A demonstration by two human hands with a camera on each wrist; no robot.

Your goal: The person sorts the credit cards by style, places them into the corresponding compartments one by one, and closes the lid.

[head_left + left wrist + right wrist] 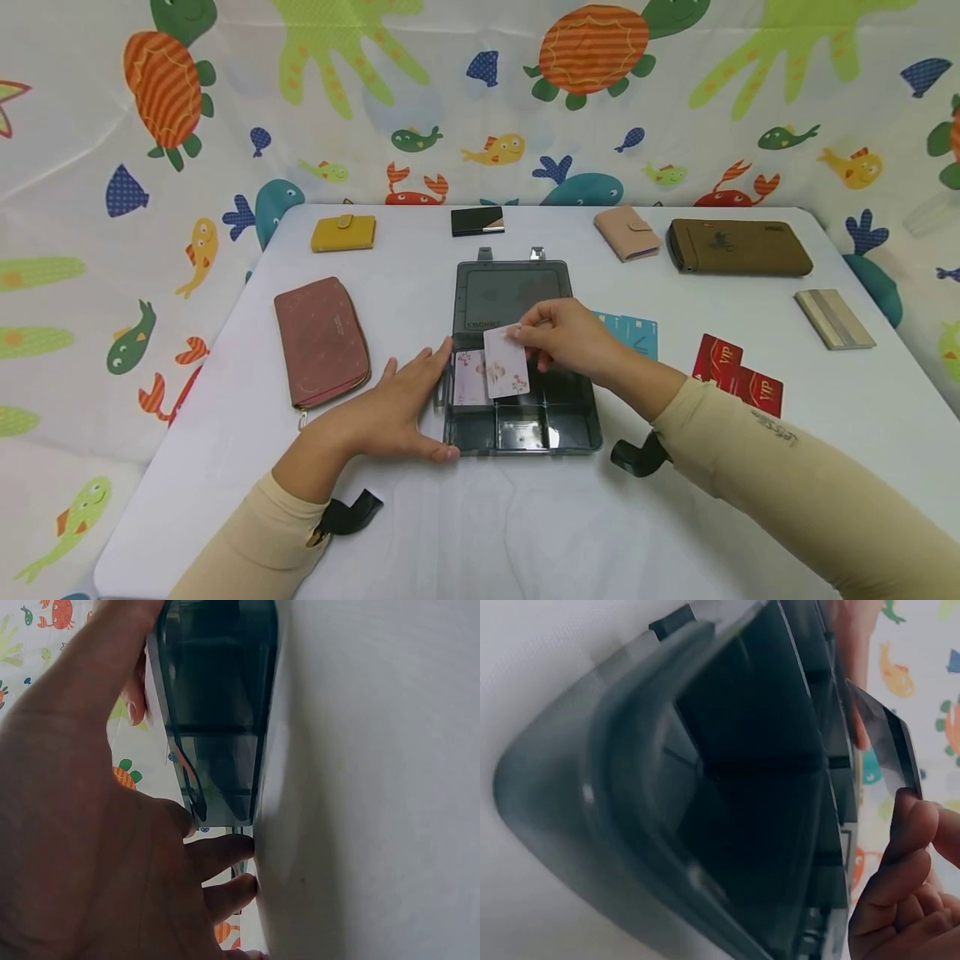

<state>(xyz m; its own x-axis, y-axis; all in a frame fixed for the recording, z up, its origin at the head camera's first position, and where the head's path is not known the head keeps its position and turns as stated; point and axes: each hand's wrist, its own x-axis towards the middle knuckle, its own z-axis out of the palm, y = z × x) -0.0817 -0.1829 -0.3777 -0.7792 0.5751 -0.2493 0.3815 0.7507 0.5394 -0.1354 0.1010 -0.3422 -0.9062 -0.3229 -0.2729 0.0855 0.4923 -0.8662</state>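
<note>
With my right hand (pixel 566 333) I pinch the white card (pixel 506 371) at its one o'clock corner, thumb and finger pressed together, perhaps so that its printed face is left free. This card is above the divided box (pixel 472 430), towards eleven o'clock from its middle, and hides part of another card (pixel 468 392) inside. My left hand (pixel 397 408) grips nothing; its fingers spread along the box's nine o'clock side (probably to make it steady). Red cards (pixel 759 390) lie apart, at three o'clock.
</note>
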